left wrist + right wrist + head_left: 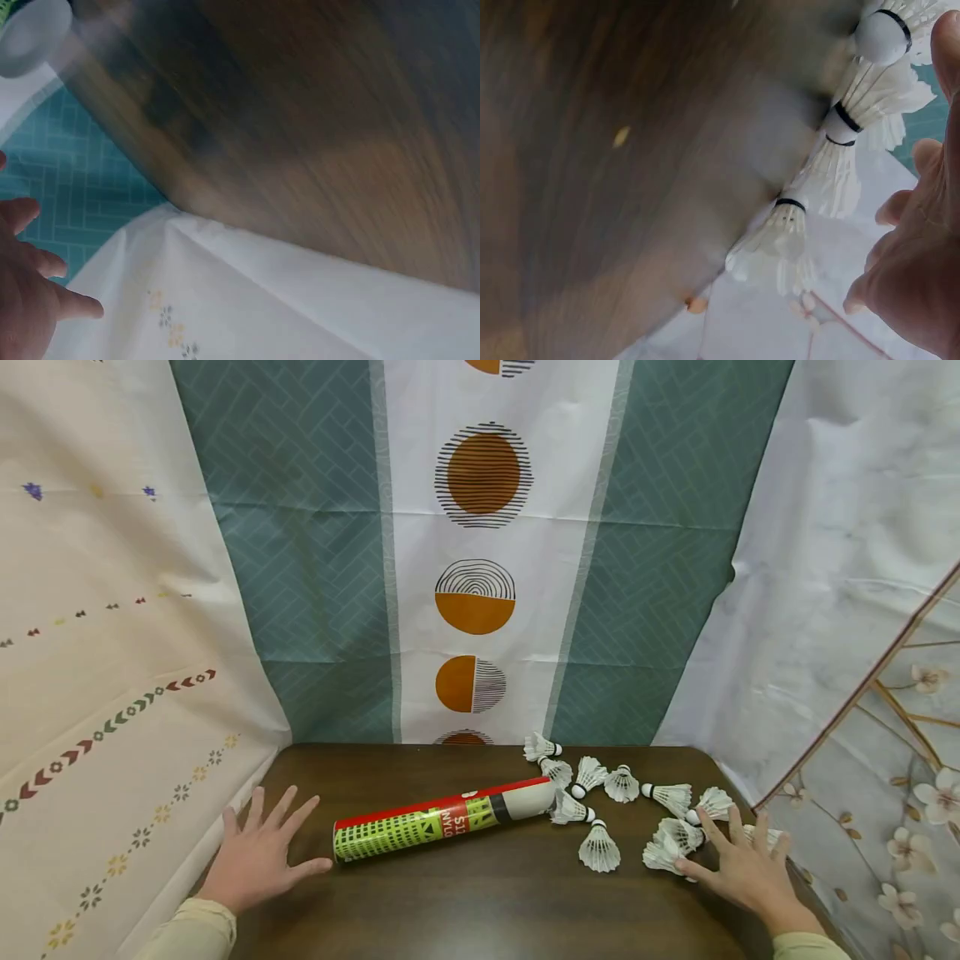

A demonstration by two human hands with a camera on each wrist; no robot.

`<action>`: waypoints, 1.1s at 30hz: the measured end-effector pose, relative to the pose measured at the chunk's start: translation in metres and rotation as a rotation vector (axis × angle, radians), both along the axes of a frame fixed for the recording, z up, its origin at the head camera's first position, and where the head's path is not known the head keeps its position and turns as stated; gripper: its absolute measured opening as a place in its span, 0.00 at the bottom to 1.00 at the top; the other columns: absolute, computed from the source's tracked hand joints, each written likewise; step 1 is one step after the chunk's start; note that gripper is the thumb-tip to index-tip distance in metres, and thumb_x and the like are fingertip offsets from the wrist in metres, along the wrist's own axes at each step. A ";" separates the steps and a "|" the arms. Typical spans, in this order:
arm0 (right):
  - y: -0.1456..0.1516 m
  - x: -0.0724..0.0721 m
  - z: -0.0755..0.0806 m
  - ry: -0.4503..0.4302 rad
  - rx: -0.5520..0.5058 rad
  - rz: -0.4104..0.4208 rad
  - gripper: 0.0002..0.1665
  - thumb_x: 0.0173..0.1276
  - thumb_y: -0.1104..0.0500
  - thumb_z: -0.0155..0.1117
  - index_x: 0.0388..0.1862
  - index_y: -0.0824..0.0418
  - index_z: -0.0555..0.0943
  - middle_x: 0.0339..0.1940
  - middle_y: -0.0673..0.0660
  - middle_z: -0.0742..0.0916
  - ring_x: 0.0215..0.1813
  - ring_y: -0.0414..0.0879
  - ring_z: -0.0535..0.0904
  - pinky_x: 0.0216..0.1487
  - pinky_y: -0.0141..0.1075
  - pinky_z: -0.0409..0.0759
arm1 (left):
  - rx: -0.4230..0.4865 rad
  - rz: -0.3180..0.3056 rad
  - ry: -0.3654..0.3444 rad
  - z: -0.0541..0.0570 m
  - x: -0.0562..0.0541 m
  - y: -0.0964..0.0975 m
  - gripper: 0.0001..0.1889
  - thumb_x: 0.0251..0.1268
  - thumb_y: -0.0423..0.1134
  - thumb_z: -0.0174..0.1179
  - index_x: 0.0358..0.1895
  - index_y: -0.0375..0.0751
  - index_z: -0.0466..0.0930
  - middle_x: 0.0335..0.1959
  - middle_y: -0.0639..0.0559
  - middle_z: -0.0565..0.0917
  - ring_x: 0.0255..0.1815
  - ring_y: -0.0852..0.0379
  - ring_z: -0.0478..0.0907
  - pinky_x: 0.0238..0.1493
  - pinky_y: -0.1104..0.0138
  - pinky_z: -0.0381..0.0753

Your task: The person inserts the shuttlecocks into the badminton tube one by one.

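A shuttlecock tube in red, yellow-green and white lies slantwise on the brown table. My left hand is spread beside the tube's left end, its thumb near that end; in the left wrist view its fingers are apart and hold nothing. Over the shuttlecocks at the right, my right hand has its fingers spread, overlapping a white shuttlecock in the head view. The right wrist view shows a row of shuttlecocks beside this hand, which grips none of them.
Several more shuttlecocks lie loose by the tube's right end, among them one near the front and one at the back edge. The dark wooden table is bordered by hanging cloths at the back and both sides.
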State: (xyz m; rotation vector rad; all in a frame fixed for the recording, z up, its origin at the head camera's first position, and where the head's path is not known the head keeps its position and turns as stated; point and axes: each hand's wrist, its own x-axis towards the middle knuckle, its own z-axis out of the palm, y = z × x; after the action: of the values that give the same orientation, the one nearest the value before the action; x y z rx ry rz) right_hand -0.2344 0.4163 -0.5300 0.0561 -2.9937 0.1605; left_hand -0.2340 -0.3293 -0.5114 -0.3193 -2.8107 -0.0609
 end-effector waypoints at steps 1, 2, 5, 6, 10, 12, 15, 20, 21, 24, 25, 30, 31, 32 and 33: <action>-0.003 -0.001 0.000 0.000 -0.006 0.002 0.67 0.66 0.19 0.62 0.91 0.47 0.47 0.80 0.88 0.56 0.77 0.96 0.39 0.65 0.91 0.33 | 0.006 -0.002 0.001 -0.001 -0.002 0.003 0.55 0.53 0.83 0.64 0.82 0.57 0.66 0.82 0.35 0.67 0.81 0.14 0.53 0.67 0.14 0.47; -0.006 -0.002 0.000 -0.001 -0.012 0.003 0.67 0.65 0.19 0.63 0.91 0.49 0.49 0.81 0.88 0.56 0.77 0.96 0.39 0.66 0.91 0.33 | 0.012 -0.004 0.002 -0.002 -0.003 0.006 0.56 0.53 0.83 0.64 0.82 0.57 0.66 0.83 0.35 0.67 0.81 0.14 0.53 0.67 0.14 0.47; -0.016 -0.005 0.000 0.003 -0.042 0.012 0.66 0.66 0.20 0.64 0.89 0.54 0.53 0.81 0.87 0.57 0.78 0.95 0.42 0.66 0.91 0.36 | 0.035 -0.006 -0.005 -0.005 -0.007 0.016 0.57 0.53 0.83 0.64 0.81 0.53 0.67 0.82 0.35 0.68 0.81 0.15 0.55 0.67 0.14 0.48; -0.020 -0.006 0.000 0.008 -0.061 0.017 0.65 0.66 0.21 0.65 0.89 0.56 0.56 0.81 0.87 0.58 0.78 0.94 0.42 0.67 0.90 0.37 | 0.050 -0.007 -0.012 -0.006 -0.008 0.019 0.57 0.53 0.83 0.65 0.81 0.52 0.67 0.81 0.35 0.70 0.80 0.15 0.57 0.67 0.14 0.50; -0.037 -0.010 0.000 0.098 -0.107 0.024 0.57 0.70 0.28 0.67 0.82 0.65 0.66 0.78 0.83 0.69 0.78 0.87 0.59 0.70 0.84 0.53 | 0.119 -0.024 -0.034 -0.007 -0.013 0.039 0.52 0.57 0.76 0.68 0.78 0.46 0.72 0.73 0.37 0.80 0.74 0.23 0.72 0.67 0.20 0.62; -0.046 -0.012 0.001 0.176 -0.147 0.017 0.49 0.73 0.33 0.68 0.77 0.67 0.73 0.72 0.79 0.78 0.73 0.82 0.71 0.68 0.78 0.67 | 0.141 -0.040 -0.037 -0.006 -0.015 0.050 0.46 0.60 0.71 0.71 0.75 0.44 0.76 0.69 0.40 0.83 0.70 0.29 0.77 0.67 0.25 0.68; -0.062 -0.012 0.006 0.247 -0.238 -0.010 0.38 0.76 0.40 0.68 0.71 0.66 0.79 0.58 0.70 0.90 0.57 0.71 0.87 0.53 0.67 0.82 | 0.144 -0.076 -0.020 -0.005 -0.018 0.068 0.39 0.62 0.64 0.73 0.70 0.44 0.80 0.64 0.43 0.86 0.66 0.35 0.81 0.67 0.31 0.73; -0.087 -0.012 0.018 0.172 -0.386 -0.030 0.32 0.79 0.39 0.65 0.69 0.61 0.81 0.43 0.58 0.94 0.41 0.54 0.91 0.40 0.55 0.85 | 0.151 -0.125 -0.015 -0.008 -0.027 0.096 0.36 0.61 0.61 0.76 0.67 0.43 0.82 0.63 0.45 0.86 0.67 0.37 0.81 0.71 0.36 0.74; -0.091 -0.012 0.020 0.140 -0.413 -0.021 0.33 0.79 0.39 0.65 0.69 0.61 0.81 0.41 0.58 0.94 0.38 0.52 0.90 0.39 0.51 0.85 | 0.153 -0.131 -0.021 -0.010 -0.029 0.101 0.37 0.61 0.61 0.76 0.67 0.44 0.81 0.63 0.45 0.86 0.68 0.37 0.80 0.71 0.36 0.73; -0.101 -0.014 0.024 0.018 -0.519 0.004 0.35 0.79 0.38 0.65 0.71 0.61 0.80 0.36 0.56 0.93 0.33 0.45 0.87 0.36 0.42 0.83 | 0.161 -0.144 -0.057 -0.011 -0.034 0.117 0.39 0.60 0.62 0.77 0.69 0.45 0.80 0.65 0.45 0.85 0.69 0.37 0.79 0.73 0.36 0.72; -0.103 -0.014 0.025 -0.026 -0.555 0.018 0.37 0.79 0.37 0.65 0.72 0.63 0.79 0.35 0.55 0.93 0.32 0.44 0.86 0.35 0.39 0.81 | 0.163 -0.146 -0.069 -0.012 -0.036 0.121 0.39 0.59 0.62 0.77 0.70 0.45 0.79 0.65 0.45 0.85 0.69 0.37 0.79 0.74 0.37 0.72; -0.116 -0.015 0.028 -0.206 -0.690 0.113 0.40 0.80 0.41 0.64 0.76 0.70 0.73 0.34 0.56 0.94 0.28 0.47 0.87 0.33 0.36 0.81 | 0.176 -0.154 -0.132 -0.013 -0.043 0.140 0.44 0.57 0.65 0.77 0.73 0.46 0.76 0.67 0.45 0.84 0.69 0.38 0.79 0.73 0.37 0.72; -0.118 -0.014 0.028 -0.223 -0.702 0.136 0.40 0.81 0.43 0.63 0.76 0.72 0.72 0.35 0.58 0.94 0.27 0.47 0.87 0.32 0.37 0.81 | 0.178 -0.157 -0.147 -0.013 -0.044 0.142 0.45 0.56 0.66 0.77 0.73 0.46 0.76 0.68 0.45 0.84 0.69 0.38 0.79 0.73 0.37 0.72; -0.120 -0.014 0.028 -0.232 -0.709 0.152 0.39 0.81 0.44 0.63 0.76 0.73 0.72 0.35 0.59 0.94 0.26 0.48 0.87 0.32 0.37 0.82 | 0.178 -0.159 -0.163 -0.013 -0.045 0.145 0.46 0.56 0.67 0.77 0.73 0.45 0.76 0.68 0.44 0.84 0.69 0.37 0.79 0.73 0.37 0.72; -0.123 -0.013 0.029 -0.239 -0.713 0.157 0.39 0.81 0.45 0.64 0.76 0.73 0.72 0.35 0.60 0.94 0.26 0.49 0.87 0.32 0.38 0.82 | 0.178 -0.160 -0.180 -0.013 -0.045 0.148 0.47 0.56 0.67 0.77 0.74 0.45 0.75 0.69 0.44 0.83 0.70 0.37 0.79 0.73 0.37 0.73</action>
State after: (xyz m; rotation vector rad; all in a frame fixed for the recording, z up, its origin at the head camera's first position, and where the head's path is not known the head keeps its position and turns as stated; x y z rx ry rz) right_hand -0.2474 0.2937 -0.5013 0.2023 -2.9539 1.3081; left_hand -0.2791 -0.1818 -0.5243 -0.5188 -2.9225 -0.3916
